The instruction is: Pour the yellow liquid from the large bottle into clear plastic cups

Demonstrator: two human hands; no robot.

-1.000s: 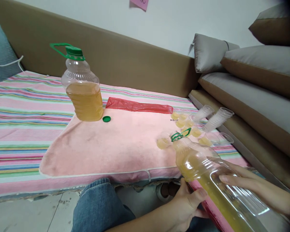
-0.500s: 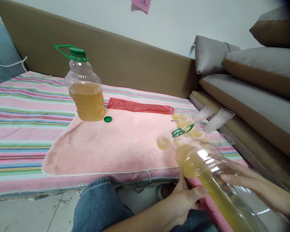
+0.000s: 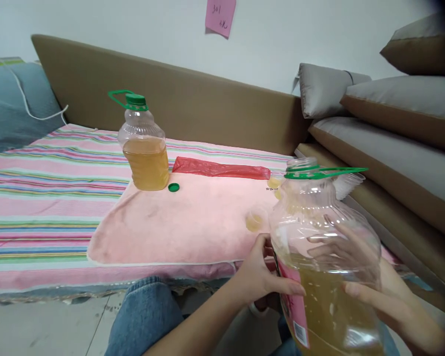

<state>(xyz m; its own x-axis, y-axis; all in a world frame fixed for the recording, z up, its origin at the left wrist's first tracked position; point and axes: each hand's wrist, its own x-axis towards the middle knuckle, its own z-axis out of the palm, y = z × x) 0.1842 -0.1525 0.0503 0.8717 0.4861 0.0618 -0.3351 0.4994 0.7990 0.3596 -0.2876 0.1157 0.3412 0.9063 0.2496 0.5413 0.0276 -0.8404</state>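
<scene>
A large clear bottle [image 3: 330,306], uncapped and partly filled with yellowish liquid, stands nearly upright between my hands at the lower right. My left hand [image 3: 261,277] grips its near-left side by the pink label. Against its right side is my right hand [image 3: 385,296], its fingers showing through the clear plastic. A green carry ring [image 3: 319,172] circles the open neck. Just left of the bottle, a clear plastic cup [image 3: 255,220] holds some of the yellowish liquid. More filled cups [image 3: 274,184] and a stack of cups [image 3: 348,184] are partly hidden behind the bottle.
A second, capped bottle [image 3: 148,163] of yellowish liquid stands at the left, beside a loose green cap [image 3: 173,187]. A red plastic bag [image 3: 220,169] lies along the back of the pink cloth [image 3: 163,227]. Stacked cushions [image 3: 400,128] border the right side.
The held bottle has swung from tilted toward the cups to nearly upright, its neck rising and its liquid settling level. Both hands stay on it. The view has shifted slightly.
</scene>
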